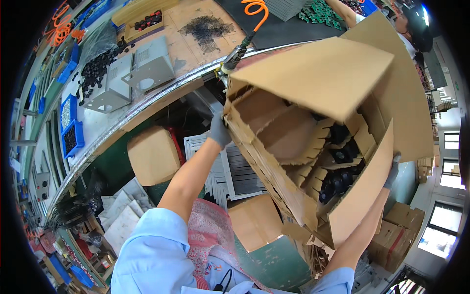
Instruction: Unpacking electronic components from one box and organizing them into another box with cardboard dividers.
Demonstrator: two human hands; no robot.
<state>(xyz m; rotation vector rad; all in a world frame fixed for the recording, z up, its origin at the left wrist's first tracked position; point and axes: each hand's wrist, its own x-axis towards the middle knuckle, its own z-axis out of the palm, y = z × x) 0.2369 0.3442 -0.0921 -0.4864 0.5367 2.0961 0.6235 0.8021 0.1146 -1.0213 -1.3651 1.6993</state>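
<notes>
A large cardboard box [289, 186] with its flaps spread is tilted in front of me, off the floor beside the workbench. In a grey glove, my left hand [220, 131] grips its left edge, fingers partly hidden behind the board. My right hand [393, 170], also gloved, holds the box's right side behind a raised flap [364, 191]; most of that hand is hidden. Inside, notched cardboard dividers [308, 147] stand next to several black parts [342, 151] whose kind I cannot make out. The upper flap [313, 68] is blurred.
The curved workbench [183, 73] holds grey metal housings [147, 66], black small parts [95, 68] and blue bins [72, 137]. An air screwdriver [235, 58] hangs from an orange coiled hose. Below are closed cartons [154, 156] and grey frames [240, 169]. Another person [413, 29] works at upper right.
</notes>
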